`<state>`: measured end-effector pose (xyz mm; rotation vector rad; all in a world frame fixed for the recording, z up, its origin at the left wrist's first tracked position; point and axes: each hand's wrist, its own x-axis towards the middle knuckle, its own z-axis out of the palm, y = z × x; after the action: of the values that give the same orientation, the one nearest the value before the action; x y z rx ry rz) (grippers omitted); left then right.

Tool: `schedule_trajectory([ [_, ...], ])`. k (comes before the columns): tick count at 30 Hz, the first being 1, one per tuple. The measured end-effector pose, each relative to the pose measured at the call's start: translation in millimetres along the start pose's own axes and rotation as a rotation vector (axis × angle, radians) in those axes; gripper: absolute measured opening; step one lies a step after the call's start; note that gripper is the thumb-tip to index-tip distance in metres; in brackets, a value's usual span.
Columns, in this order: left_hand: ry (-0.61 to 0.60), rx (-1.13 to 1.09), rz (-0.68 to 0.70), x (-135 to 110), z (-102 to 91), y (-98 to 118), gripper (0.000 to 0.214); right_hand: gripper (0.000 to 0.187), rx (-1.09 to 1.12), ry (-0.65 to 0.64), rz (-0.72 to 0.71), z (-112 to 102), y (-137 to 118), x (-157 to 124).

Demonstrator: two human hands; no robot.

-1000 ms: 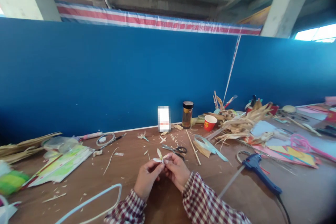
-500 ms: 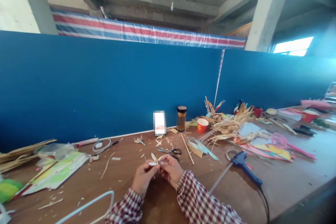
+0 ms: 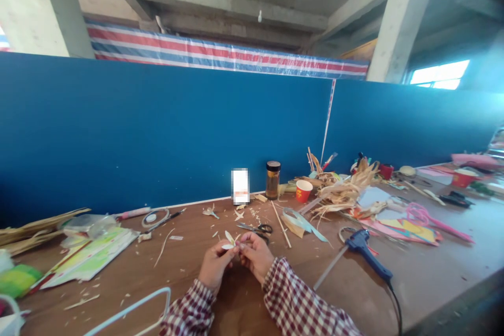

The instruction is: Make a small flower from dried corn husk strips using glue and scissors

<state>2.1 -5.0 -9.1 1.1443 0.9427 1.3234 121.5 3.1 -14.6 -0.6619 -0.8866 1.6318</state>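
Just on the near side of the scissors (image 3: 255,229), above the surface (image 3: 189,260), a white flower piece (image 3: 228,247) was pinched by its base between the left hand (image 3: 214,265) and the right hand (image 3: 258,258). Both hands were closed narrowly on it, and its petals were left sticking out. It was judged to be very light, with thin petals that would be easily creased or torn; some papery stiffness was suggested, though this could not be settled by sight. It was best gripped low, where the petals were gathered, with slight pressure and the tips left untouched.

That gathered base was covered by the fingers, so whether a stem was enclosed there could not be told, nor by which hand more was borne. Part of the scissors was hidden behind the right hand. Beyond the scissors, to the left, a second small blossom (image 3: 210,212) was laid. Straight beyond them, a white block (image 3: 240,186) was obscured by pixelation. Nearer than the scissors, to the left, a pale bent strip (image 3: 129,308) was cut off by the lower edge; well to their right, so was the cord (image 3: 397,300) of the glue gun (image 3: 368,253).
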Motion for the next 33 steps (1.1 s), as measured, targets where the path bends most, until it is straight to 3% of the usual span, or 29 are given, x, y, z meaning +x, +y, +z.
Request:
schedule_trajectory([
  [14,0.091,-0.011,-0.086,-2.7,2.9,4.5,0.028,0.034,-0.01,-0.03,0.011,1.1,0.3,-3.1],
  [23,0.059,-0.156,-0.15,-4.4,6.2,7.1,0.024,0.036,0.143,0.034,0.019,7.9,-2.6,-6.1],
  [33,0.082,-0.178,-0.172,-3.0,2.4,3.9,0.023,0.036,0.138,0.028,0.032,6.7,-1.2,-6.4],
])
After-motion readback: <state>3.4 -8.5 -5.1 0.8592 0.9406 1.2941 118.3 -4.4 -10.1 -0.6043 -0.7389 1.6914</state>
